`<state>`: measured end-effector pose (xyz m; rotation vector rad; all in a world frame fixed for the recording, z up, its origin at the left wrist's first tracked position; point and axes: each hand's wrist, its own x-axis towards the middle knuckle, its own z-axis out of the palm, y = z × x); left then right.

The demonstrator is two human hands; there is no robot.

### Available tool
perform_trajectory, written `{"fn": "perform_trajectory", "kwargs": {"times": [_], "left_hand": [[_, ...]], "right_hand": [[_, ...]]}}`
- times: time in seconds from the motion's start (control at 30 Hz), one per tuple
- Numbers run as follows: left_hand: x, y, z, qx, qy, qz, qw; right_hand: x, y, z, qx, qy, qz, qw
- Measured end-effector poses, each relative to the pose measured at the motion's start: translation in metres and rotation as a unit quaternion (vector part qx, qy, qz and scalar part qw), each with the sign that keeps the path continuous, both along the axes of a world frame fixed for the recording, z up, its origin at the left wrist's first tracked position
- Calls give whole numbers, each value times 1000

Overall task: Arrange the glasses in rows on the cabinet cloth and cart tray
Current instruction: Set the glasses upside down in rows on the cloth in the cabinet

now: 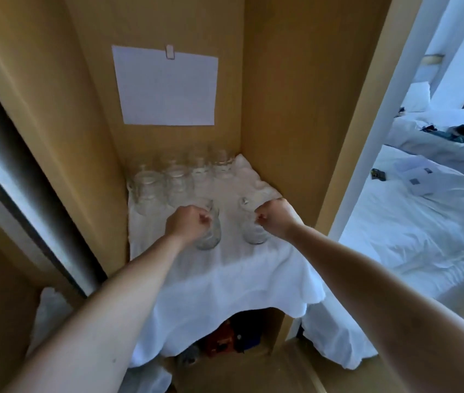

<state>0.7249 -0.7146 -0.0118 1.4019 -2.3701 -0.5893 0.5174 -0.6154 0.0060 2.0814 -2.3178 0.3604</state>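
A white cloth (225, 276) covers the cabinet shelf and hangs over its front edge. Several clear glasses (177, 180) stand in rows at the back left of the cloth. My left hand (187, 224) is closed around a clear glass (211, 236) near the middle of the cloth. My right hand (274, 218) grips a second clear glass (253, 234) just to the right of it. Both held glasses are partly hidden by my fingers. No cart tray is in view.
Wooden cabinet walls (296, 123) close in the shelf on the left, back and right. A white paper sheet (167, 86) is clipped to the back wall. Dark items (225, 341) sit under the shelf. A bed with white sheets (423, 217) lies to the right.
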Motion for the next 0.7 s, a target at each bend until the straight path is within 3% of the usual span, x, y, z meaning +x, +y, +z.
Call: {"fn": "perform_trajectory", "kwargs": {"times": [0.17,0.33,0.5,0.6,0.7], "left_hand": [[-20,-53,-6,-35,-10,-6,999],[-32,-87,-7,45,-33,-61,997],[-34,-91,-10,52,-48,-41,997],[-31,-95,-4,97,1,-17,995],[-30,-98,-8,-6,1,33,999]], "right_hand": [[-8,-65,-23,-25,-37,6,999],[-15,-117,-26,-47,-142,17,989],[-34,-135,-34,-91,-203,17,975],[-41,-133,-53,-115,-200,29,973],[-43,-131,-60,-96,-230,42,968]]}}
